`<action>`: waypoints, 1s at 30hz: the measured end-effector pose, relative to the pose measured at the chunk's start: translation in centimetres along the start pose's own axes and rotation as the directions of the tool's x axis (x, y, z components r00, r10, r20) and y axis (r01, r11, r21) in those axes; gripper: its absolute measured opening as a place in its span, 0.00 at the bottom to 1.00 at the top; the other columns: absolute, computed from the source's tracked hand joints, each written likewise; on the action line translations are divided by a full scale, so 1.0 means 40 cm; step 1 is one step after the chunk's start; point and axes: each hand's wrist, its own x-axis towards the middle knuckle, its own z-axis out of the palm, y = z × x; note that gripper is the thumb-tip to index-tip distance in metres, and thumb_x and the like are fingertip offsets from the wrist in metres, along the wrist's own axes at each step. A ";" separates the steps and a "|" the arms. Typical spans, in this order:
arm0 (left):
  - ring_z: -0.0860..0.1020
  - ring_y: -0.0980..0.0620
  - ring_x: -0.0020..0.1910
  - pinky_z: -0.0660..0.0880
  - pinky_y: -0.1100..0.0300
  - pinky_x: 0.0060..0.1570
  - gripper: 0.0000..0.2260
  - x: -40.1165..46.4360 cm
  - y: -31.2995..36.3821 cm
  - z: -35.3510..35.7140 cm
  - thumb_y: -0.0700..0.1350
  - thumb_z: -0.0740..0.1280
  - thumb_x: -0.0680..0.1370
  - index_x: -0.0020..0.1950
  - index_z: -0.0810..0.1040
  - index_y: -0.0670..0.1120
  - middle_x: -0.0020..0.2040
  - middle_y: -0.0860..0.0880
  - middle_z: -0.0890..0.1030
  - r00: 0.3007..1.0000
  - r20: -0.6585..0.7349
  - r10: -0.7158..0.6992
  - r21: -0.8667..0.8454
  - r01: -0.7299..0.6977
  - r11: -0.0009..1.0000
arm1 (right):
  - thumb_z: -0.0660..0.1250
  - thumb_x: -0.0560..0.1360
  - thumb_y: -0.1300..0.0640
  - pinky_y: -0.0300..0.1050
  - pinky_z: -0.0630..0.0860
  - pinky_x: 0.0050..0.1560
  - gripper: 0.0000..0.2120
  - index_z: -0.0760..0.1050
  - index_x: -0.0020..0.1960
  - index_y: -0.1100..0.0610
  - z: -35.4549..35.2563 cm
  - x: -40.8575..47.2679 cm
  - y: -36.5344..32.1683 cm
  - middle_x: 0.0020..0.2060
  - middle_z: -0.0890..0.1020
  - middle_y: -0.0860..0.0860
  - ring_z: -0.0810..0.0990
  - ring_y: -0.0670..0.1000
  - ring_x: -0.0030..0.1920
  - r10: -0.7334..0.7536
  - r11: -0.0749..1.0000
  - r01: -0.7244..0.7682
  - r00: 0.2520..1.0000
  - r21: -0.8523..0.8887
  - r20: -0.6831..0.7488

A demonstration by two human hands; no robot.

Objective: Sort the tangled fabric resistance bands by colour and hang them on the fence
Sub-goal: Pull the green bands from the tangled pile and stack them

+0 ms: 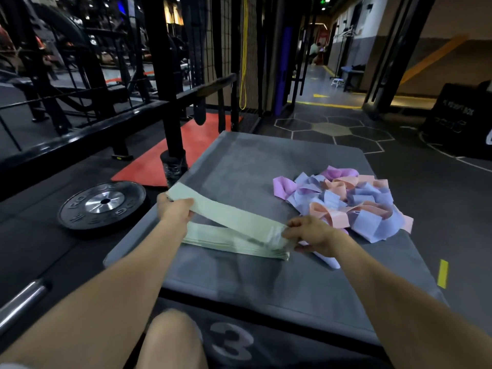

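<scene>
Grey padded box (239, 161) takes up most of the view, a big "3" printed on its front face, far and right parts of the top bare. Black fence (106, 121) runs along the left, apart from the box; black weight plate (102, 205) lies flat on the floor between them, raised lettering partly readable as "ROGUE". Dark box (458, 121) far right has writing too blurred to read. Tangled pile of bands (351, 203), pink, lilac and peach, sits on the right half of the box top, near its right edge. Stack of green bands (234, 241) lies flat at the near left. I hold one green band (226, 211) stretched over the stack, long axis running from upper left down to lower right. My left hand (174, 209) grips its far end at the box's left edge; my right hand (310, 235) pinches the near end.
</scene>
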 end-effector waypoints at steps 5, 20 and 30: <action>0.73 0.51 0.38 0.74 0.60 0.33 0.16 0.063 -0.031 -0.046 0.30 0.63 0.75 0.55 0.65 0.47 0.45 0.47 0.72 0.999 -0.025 -0.043 0.139 0.046 0.989 | 0.60 0.72 0.74 0.44 0.74 0.35 0.10 0.72 0.38 0.61 0.019 0.088 0.000 0.33 0.73 0.57 0.72 0.52 0.32 0.019 0.992 0.013 0.968 0.127 -0.249; 0.78 0.43 0.52 0.70 0.59 0.49 0.04 0.174 -0.062 -0.110 0.40 0.68 0.73 0.47 0.80 0.45 0.52 0.43 0.81 0.983 0.121 0.141 0.883 -0.172 0.436 | 0.63 0.71 0.64 0.45 0.76 0.48 0.09 0.81 0.48 0.64 0.058 0.174 0.054 0.45 0.84 0.59 0.81 0.60 0.48 -0.043 0.928 -0.183 0.813 -0.325 -0.581; 0.78 0.44 0.49 0.72 0.58 0.46 0.04 0.180 -0.067 -0.110 0.41 0.69 0.71 0.41 0.77 0.50 0.50 0.45 0.81 0.983 0.117 0.140 0.914 -0.162 0.371 | 0.62 0.73 0.64 0.44 0.74 0.51 0.10 0.79 0.50 0.61 0.081 0.180 0.063 0.49 0.83 0.57 0.79 0.60 0.52 -0.120 0.908 -0.171 0.767 -0.382 -0.630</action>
